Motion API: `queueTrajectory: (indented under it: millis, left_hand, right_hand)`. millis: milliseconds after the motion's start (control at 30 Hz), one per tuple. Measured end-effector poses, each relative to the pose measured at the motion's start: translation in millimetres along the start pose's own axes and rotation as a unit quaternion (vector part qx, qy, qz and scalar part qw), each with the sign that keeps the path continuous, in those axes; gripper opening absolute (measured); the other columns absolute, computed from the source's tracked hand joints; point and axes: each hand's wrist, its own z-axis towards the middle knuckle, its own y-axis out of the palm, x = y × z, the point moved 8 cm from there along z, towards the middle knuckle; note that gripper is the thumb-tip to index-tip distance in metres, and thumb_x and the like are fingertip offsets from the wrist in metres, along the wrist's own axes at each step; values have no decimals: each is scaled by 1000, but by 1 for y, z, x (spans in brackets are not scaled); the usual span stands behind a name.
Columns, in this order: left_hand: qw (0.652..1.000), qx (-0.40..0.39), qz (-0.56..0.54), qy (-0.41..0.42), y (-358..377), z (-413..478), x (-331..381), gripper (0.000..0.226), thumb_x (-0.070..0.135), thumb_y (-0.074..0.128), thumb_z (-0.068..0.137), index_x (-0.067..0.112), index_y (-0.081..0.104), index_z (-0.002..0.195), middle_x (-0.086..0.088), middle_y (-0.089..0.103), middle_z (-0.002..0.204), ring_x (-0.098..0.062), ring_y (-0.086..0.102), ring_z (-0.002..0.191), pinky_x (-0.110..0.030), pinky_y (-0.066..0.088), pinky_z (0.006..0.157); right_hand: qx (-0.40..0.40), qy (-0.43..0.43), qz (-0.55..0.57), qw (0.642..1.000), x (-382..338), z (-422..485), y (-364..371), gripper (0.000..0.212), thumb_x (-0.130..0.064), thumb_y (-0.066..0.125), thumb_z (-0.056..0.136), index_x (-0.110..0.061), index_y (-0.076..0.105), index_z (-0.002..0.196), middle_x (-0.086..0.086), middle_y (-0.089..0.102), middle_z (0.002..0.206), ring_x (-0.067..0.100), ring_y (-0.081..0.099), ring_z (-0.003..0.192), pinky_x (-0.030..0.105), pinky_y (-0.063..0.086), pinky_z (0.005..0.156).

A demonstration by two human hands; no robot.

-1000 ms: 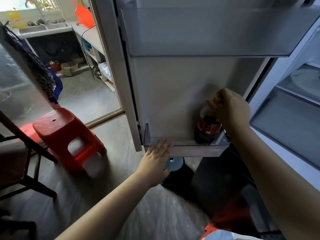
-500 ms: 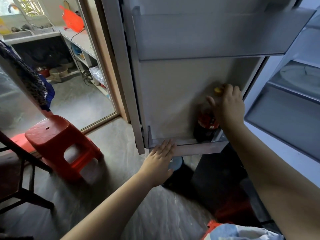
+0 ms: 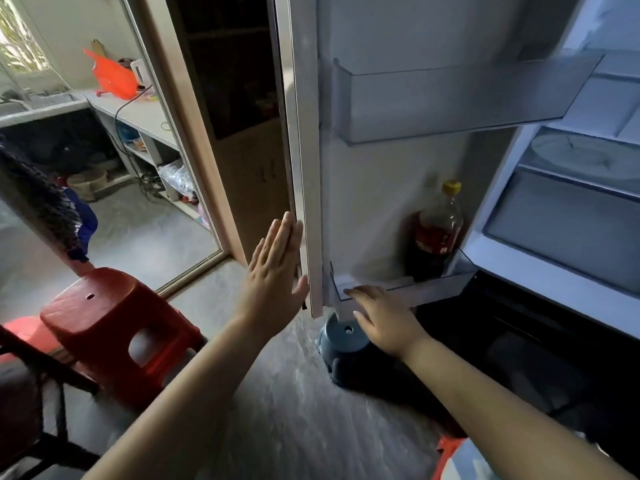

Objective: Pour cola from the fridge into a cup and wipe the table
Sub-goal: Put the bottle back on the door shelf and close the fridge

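A cola bottle point(image 3: 435, 233) with a yellow cap and red label stands upright in the bottom shelf point(image 3: 429, 289) of the open fridge door point(image 3: 304, 168). My left hand point(image 3: 277, 268) is flat and open, its palm against the door's outer edge. My right hand point(image 3: 381, 317) is open, fingers spread, resting at the front left of the bottom door shelf, well left of the bottle. Neither hand holds anything. No cup or table is in view.
An empty upper door shelf point(image 3: 450, 98) juts out above. The fridge interior point(image 3: 571, 209) lies to the right. On the floor stand a red plastic stool point(image 3: 114, 323) at left and a blue-grey stool point(image 3: 343, 344) under the door. A dark chair point(image 3: 27, 393) sits at far left.
My right hand let go of the bottle cap and dropped to the front of the bottom shelf. My left hand rose from that shelf to the door's outer edge. The view shifted right.
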Motion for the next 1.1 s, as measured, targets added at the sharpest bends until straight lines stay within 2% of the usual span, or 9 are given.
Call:
queueTrajectory:
  millis: [100,200,467,600,700,800,900,1000,1100]
  left_hand:
    - [998,-54,-5,26,3,-1,2,80,20,56,89,16,1,148,-1,-3,157,-18,-8,144,-41,8,118]
    - [996,-75,12,48,3,-3,-1,80,20,51,89,20,-4,147,1,-6,157,-16,-10,144,-41,8,118]
    - [982,-19,60,179,-7,-16,34,79,17,59,83,13,16,149,-2,6,156,-22,5,144,-42,14,116]
    - [963,3,103,248,3,-27,64,80,21,62,79,16,22,148,-3,14,156,-23,11,144,-43,15,116]
    - [951,28,127,280,8,-35,88,78,23,60,81,20,21,148,-2,16,156,-27,11,144,-46,14,116]
    - [937,62,143,312,10,-44,116,74,24,58,81,18,25,148,-2,21,155,-30,12,143,-47,15,115]
    - [922,70,143,354,12,-50,141,68,25,48,85,17,25,148,-2,20,155,-29,13,143,-48,15,115]
    - [903,54,152,399,14,-53,163,65,27,39,87,16,23,149,-3,16,157,-27,10,144,-50,16,114]
    - [878,57,153,449,11,-54,184,65,26,39,87,16,21,149,-4,15,157,-24,10,144,-49,18,114]
  right_hand:
    - [-9,17,-34,999,0,-13,15,52,-18,53,90,-16,39,140,7,40,143,23,34,134,32,35,104]
    - [20,48,-55,997,-2,-17,12,48,-19,54,89,-16,43,136,5,43,138,21,37,130,33,41,95]
    - [111,83,-72,988,-3,-70,1,35,-15,63,81,-12,53,115,6,51,119,24,52,110,35,53,77]
    - [130,99,-135,977,-1,-107,-4,47,-12,72,77,1,54,119,19,55,129,32,47,127,39,54,88]
    - [113,109,-183,970,1,-133,-5,67,-9,77,68,8,45,124,26,55,127,39,51,121,43,53,89]
    - [106,135,-198,965,21,-153,-9,69,-11,80,66,6,47,125,23,54,129,36,50,123,43,47,96]
    - [105,184,-179,961,49,-176,-13,62,-16,68,82,-3,41,137,13,36,148,28,30,138,43,42,103]
    - [87,227,-171,955,67,-195,-21,57,-20,49,94,-10,26,146,3,12,157,21,10,144,41,28,112]
    - [149,241,-134,950,63,-208,-42,63,-13,53,89,-13,25,146,5,13,157,22,12,144,43,30,110]
